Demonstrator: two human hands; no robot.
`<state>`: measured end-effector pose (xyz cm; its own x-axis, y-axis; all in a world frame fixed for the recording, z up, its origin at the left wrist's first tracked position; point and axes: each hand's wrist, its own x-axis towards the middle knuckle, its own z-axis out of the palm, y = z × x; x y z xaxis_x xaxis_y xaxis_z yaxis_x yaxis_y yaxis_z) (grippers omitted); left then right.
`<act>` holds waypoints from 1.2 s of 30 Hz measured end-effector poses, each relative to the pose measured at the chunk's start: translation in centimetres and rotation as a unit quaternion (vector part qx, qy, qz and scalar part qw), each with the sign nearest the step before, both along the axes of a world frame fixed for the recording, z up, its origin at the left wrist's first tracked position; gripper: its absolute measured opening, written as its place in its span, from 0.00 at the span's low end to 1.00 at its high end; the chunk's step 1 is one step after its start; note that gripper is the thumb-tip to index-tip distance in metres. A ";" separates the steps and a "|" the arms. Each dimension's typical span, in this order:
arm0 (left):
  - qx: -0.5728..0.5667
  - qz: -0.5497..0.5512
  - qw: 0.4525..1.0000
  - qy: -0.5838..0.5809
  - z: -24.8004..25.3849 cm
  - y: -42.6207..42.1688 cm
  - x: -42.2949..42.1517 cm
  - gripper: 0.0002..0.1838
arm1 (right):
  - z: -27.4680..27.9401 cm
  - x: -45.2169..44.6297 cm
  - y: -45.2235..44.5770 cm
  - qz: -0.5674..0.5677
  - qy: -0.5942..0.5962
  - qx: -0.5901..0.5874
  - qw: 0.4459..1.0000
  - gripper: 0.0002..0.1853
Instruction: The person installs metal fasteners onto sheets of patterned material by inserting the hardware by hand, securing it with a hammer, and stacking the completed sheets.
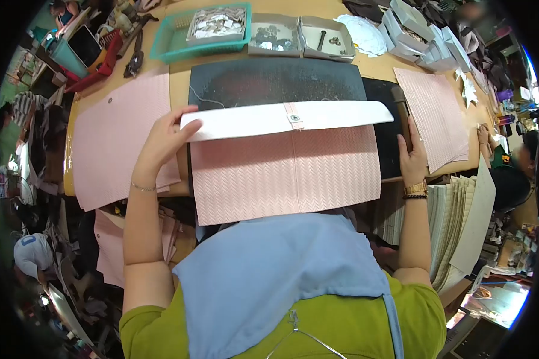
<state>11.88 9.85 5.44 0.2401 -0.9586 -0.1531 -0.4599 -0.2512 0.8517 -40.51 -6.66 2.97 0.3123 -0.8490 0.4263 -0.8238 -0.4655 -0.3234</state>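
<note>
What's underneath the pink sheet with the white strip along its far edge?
Under the pink sheet is a dark board; its far part shows beyond the white strip. Whatever else lies beneath the sheet is covered, so I can't tell.

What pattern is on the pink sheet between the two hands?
The pink sheet has a zigzag, herringbone-like pattern, best seen in the head view.

Tan table [180,90] | teal basket [197,52] | dark slab [275,78] | pink panels [123,131] | trays [275,52], probably card
</note>
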 end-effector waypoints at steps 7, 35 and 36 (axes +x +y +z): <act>0.014 0.010 0.980 0.198 -2.7 2.7 0.8 0.32 | -3.2 -7.2 -7.8 -0.107 0.034 0.006 0.994 0.22; -0.033 0.315 0.907 -0.277 4.9 12.3 18.9 0.23 | -8.9 -15.2 -15.2 -0.190 0.122 0.113 0.968 0.29; -0.066 0.292 0.905 -0.304 4.9 13.7 22.1 0.23 | -8.4 -14.9 -14.9 -0.198 0.105 0.135 0.965 0.29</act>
